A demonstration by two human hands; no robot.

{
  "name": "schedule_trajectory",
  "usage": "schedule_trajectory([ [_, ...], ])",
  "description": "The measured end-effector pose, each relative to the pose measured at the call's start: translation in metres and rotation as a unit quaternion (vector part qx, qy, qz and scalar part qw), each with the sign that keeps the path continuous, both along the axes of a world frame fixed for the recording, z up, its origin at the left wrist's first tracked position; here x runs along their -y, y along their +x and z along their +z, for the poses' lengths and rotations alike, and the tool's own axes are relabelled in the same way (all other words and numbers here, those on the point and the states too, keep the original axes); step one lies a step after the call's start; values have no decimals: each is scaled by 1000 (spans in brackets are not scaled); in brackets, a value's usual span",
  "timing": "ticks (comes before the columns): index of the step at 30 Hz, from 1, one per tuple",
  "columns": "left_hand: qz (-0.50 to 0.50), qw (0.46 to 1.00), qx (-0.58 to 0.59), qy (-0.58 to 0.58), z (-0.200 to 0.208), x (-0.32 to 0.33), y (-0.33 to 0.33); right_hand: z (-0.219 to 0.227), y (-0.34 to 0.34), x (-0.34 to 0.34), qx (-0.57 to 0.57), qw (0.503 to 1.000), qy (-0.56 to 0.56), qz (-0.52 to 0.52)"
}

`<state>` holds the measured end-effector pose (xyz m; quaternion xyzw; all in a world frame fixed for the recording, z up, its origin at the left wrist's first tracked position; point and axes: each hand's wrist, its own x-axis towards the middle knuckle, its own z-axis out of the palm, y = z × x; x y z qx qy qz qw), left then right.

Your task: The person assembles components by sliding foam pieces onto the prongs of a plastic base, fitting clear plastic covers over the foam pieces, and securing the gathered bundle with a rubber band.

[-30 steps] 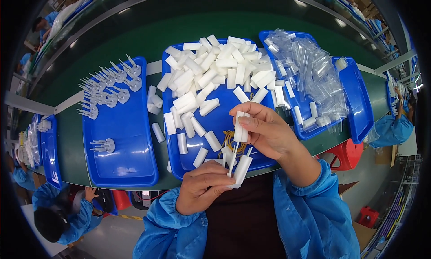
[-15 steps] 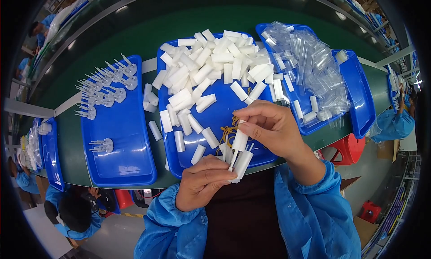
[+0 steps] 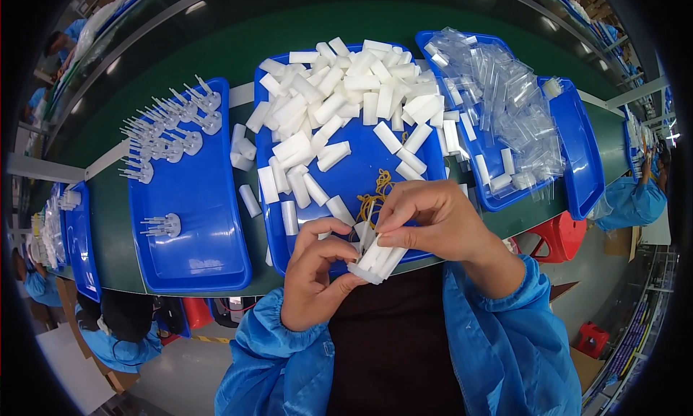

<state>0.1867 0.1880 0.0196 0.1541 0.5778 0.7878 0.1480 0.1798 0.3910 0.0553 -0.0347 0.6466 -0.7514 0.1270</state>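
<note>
Green work surface (image 3: 216,41) supports all trays; the centre tray (image 3: 359,172) serves as reference. Left of the centre tray: a co-worker (image 3: 123,326), low beside the surface, then a blue left tray (image 3: 195,214) carrying white pronged parts (image 3: 191,142). In the centre tray: heaped white blocks (image 3: 310,91) and yellow bands (image 3: 372,202). At its near edge: the white assembly (image 3: 375,263). Left hand (image 3: 312,286): half curled, thumb and fingers gripping the assembly's base. Right hand (image 3: 440,217): fingertips pinched on its upper end. Right of the centre tray: clear sleeves (image 3: 505,91) and a red stool (image 3: 559,239).
</note>
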Motion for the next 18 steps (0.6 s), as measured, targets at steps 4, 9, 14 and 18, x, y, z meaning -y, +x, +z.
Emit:
schedule_trajectory([
  [4,-62,989,-112,-79,-9,10,-2,-9,4,0,-17,999,-24,18],
  [9,-15,998,-50,-29,-5,12,0,-1,-31,-13,-168,903,370,-140],
  [14,-30,984,-172,-37,-4,13,-7,-34,-64,-17,-181,735,646,-101],
  [18,-30,984,-171,-47,-3,19,-7,-31,-60,-9,-163,749,639,-63],
])
